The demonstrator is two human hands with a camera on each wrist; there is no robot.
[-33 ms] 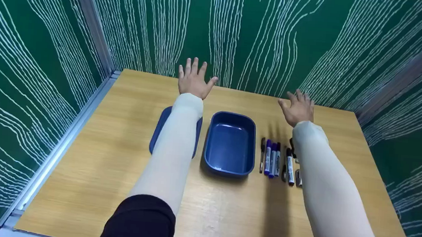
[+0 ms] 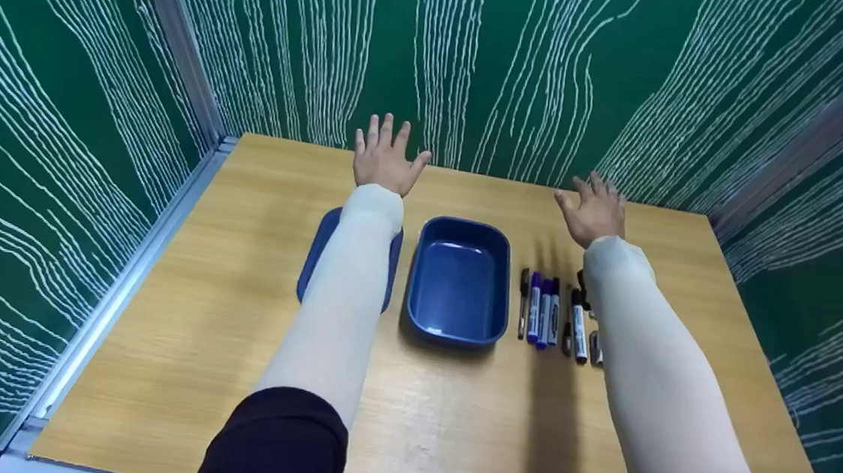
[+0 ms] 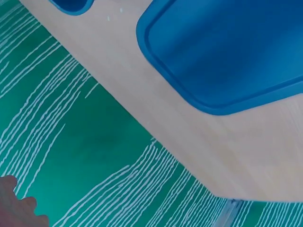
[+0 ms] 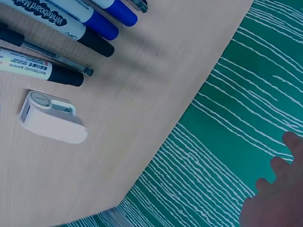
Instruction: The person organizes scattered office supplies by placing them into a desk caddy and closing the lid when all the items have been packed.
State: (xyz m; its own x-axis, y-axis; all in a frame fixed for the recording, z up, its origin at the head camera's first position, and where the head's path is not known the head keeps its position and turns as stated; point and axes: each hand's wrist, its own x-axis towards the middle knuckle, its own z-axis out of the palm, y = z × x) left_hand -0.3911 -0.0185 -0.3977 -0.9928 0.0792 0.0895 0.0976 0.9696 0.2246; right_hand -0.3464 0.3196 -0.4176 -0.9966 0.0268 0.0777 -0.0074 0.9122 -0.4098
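My left hand [image 2: 385, 161] is spread with straight fingers above the table's far edge, holding nothing. Beneath that forearm lies a flat blue lid [image 2: 320, 251], partly hidden by the sleeve and large in the left wrist view. To its right stands an open blue box [image 2: 458, 292] with nothing inside. My right hand [image 2: 595, 212], fingers extended and holding nothing, hovers beyond a row of pens and markers. Among these are a blue marker [image 2: 534, 309], a black-capped whiteboard marker [image 2: 579, 328] and a slim black pen [image 2: 523, 305]. A small white device [image 4: 52, 120] lies beside them.
The wooden table [image 2: 178, 368] is bounded by green walls [image 2: 510, 70] with white wavy lines. Metal posts [image 2: 181, 45] stand at the back corners. A black item [image 2: 583, 281] is partly hidden by my right sleeve.
The head view has shifted very slightly, so the table and its things sit a little higher in it. Both hands keep their pose.
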